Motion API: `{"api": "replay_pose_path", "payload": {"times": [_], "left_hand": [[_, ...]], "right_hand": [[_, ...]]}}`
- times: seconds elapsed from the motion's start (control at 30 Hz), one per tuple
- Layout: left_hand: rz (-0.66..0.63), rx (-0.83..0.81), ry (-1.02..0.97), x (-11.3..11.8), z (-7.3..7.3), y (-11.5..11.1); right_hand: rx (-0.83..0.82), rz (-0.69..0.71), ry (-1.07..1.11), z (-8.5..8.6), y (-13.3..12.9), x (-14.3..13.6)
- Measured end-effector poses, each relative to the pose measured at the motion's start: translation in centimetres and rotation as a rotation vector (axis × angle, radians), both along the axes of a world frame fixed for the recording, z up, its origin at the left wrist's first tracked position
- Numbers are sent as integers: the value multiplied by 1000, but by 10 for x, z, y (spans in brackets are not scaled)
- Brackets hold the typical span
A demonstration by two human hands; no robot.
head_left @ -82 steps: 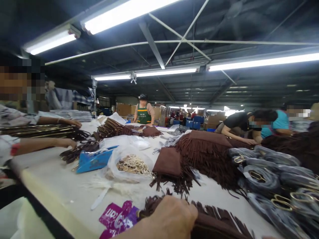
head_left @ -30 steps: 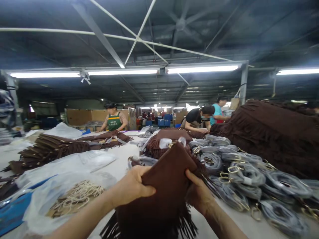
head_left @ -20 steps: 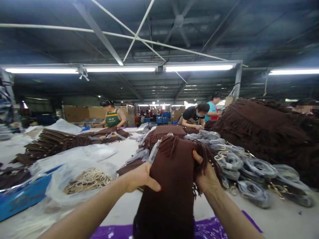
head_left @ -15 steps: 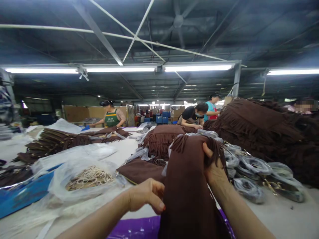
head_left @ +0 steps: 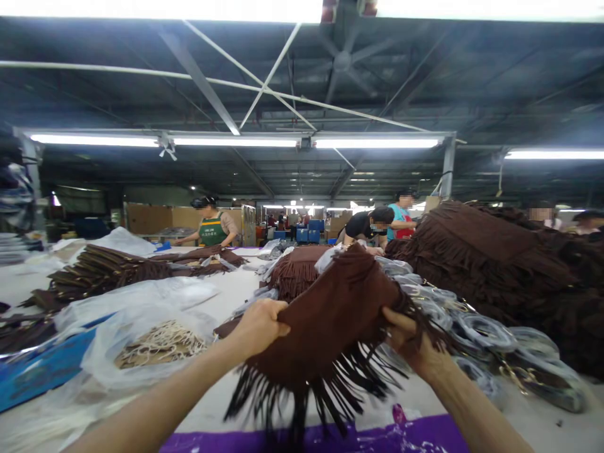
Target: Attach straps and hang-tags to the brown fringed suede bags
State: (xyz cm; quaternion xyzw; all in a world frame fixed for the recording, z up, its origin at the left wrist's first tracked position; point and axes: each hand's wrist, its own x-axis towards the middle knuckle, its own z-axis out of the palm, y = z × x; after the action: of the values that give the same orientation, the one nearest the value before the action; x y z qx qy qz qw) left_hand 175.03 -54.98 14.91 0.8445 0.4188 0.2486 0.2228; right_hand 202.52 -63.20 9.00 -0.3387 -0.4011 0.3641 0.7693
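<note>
A dark brown fringed bag of soft, suede-like material is held up in front of me, tilted, with its long fringe hanging down. My left hand pinches its left edge between thumb and fingers. On the opposite side my right hand grips the bag near some fringe strands, which partly cover the fingers. Below the bag, a shiny purple sheet lies along the near edge of the white table.
Coiled straps in clear plastic lie at right before a tall heap of brown fringed pieces. A plastic bag of cream cords sits at left, near stacked brown pieces. Several people work beyond, one in a green apron.
The bag has swung from hanging upright to a slanted position, its fringe now spread out below. My left hand has risen and taken hold of its left edge; my right hand still holds it.
</note>
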Motion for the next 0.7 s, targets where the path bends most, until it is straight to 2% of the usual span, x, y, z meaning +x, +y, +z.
{"api": "replay_pose_path", "payload": {"times": [0.07,0.1,0.13,0.2,0.27,0.33,0.4,0.43,0.5,0.6,0.7], "left_hand": [[92,401,288,-10,13,11],[98,553,403,-12,10,14],[80,667,498,-14,2,16],[-4,786,655,-16,-30,20],[-100,787,796,-19,-74,21],[-166,737,896,-24,-114,21],[-157,735,916,-30,-140,21],[-135,740,907,-32,-146,21],[-106,716,893,-34,-148,21],[-94,587,865,-33,-140,16],[-138,467,715,-23,-132,-3]], "right_hand": [[-207,-12,-96,-16,0,-2],[-310,-29,-137,-26,0,-4],[-396,-54,-176,-36,-1,-5],[-522,-124,-258,-56,-4,-6],[-583,-219,-361,-72,-12,-5],[-586,-312,-478,-82,-24,-4],[-557,-367,-584,-85,-35,-10],[-534,-387,-671,-85,-40,-16],[-481,-400,-914,-84,-46,-30],[-383,-391,-1319,-86,-44,-48],[-312,-418,-1574,-89,-31,-53]]}}
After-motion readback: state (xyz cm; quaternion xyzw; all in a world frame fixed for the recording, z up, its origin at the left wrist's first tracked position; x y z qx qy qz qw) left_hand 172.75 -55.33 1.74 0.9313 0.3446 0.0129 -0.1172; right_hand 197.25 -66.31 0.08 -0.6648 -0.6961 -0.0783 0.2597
